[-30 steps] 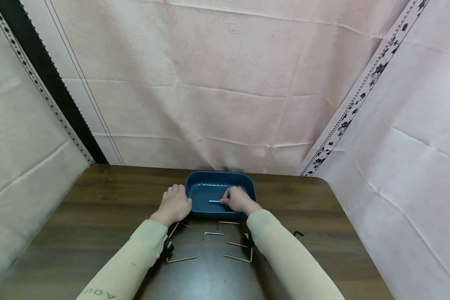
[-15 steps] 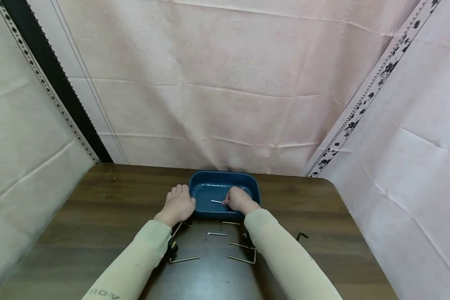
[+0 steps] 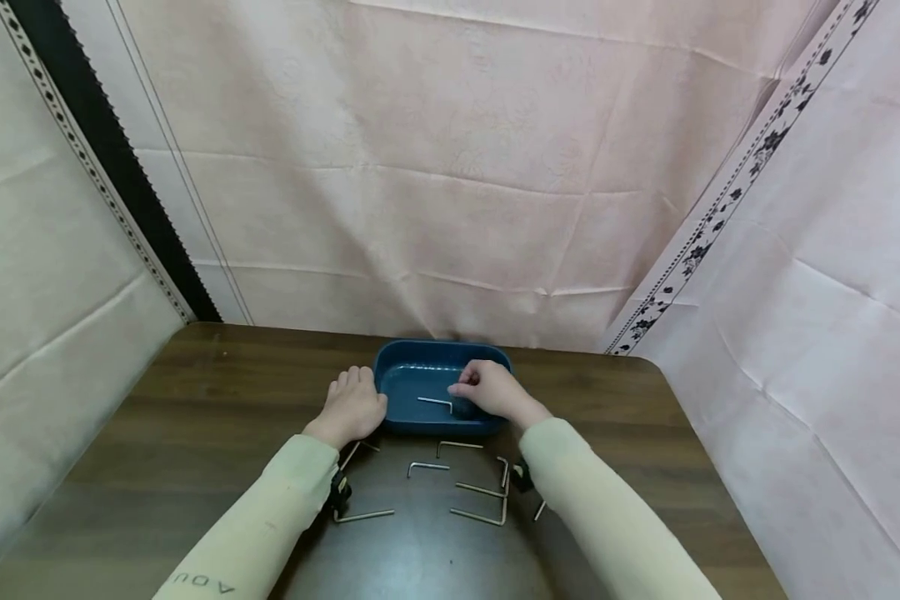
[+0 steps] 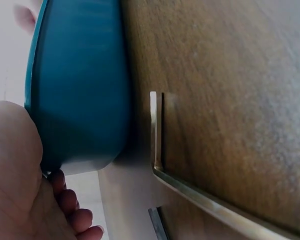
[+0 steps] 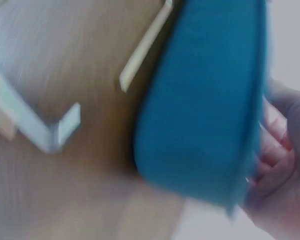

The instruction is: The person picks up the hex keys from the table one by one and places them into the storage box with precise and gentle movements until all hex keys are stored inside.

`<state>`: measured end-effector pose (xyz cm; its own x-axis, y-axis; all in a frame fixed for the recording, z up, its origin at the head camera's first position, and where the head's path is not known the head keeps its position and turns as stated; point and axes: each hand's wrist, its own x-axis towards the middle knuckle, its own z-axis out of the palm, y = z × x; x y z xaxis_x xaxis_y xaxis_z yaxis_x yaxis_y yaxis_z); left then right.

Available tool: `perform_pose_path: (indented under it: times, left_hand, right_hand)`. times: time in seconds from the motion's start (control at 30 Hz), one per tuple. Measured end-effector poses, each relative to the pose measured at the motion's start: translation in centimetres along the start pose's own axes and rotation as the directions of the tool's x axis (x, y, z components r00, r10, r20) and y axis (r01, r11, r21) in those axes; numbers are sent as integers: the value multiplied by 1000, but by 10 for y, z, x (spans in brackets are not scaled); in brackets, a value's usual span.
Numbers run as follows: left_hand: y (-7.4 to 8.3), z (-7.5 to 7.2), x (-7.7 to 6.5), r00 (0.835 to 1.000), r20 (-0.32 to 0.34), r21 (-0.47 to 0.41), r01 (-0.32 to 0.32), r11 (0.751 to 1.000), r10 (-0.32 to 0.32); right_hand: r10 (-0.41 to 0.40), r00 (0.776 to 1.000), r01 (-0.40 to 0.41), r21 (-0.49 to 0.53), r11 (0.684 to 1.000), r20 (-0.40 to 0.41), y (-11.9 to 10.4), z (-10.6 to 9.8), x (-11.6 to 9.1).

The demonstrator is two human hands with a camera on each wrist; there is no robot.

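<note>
In the head view my left hand [image 3: 351, 408] holds the left side of a blue rectangular tray [image 3: 405, 387]. The left wrist view shows its thumb side at the rim and its fingertips [image 4: 82, 220] down along the outside wall. Over the right part of the tray is my right hand [image 3: 491, 390], fingers loosely bent and nothing between them. Just left of and below those fingers, an L-shaped hex key [image 3: 435, 400] lies on the tray floor. Blur softens the right wrist view, where the hand [image 5: 290, 185] appears beyond the tray's rim.
Several more hex keys of different sizes lie on the wooden table in front of the tray, among them a small one [image 3: 429, 466] and a larger one [image 3: 480, 518]. My right sleeve [image 3: 607, 517] partly covers another. Hanging cloth [image 3: 420, 208] surrounds the table's back and sides.
My right hand has let go of the hex key, which now rests fully visible in the tray, and has risen up and right. The left hand stays at the tray's side.
</note>
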<state>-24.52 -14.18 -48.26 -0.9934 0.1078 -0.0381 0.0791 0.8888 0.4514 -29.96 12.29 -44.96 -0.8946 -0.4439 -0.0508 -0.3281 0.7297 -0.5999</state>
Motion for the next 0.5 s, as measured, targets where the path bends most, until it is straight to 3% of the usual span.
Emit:
perform_pose_path:
  times: [0.27,0.5]
  left_hand:
    - [0,3,4,1000,15,20,-11,1000,10]
    - [-1,0,5,1000,12,21,-24,999,24]
  right_hand:
    - [-59,991,71,102,992,-117,31,-53,-58]
    - [8,991,0,55,999,-133,78,-73,-106]
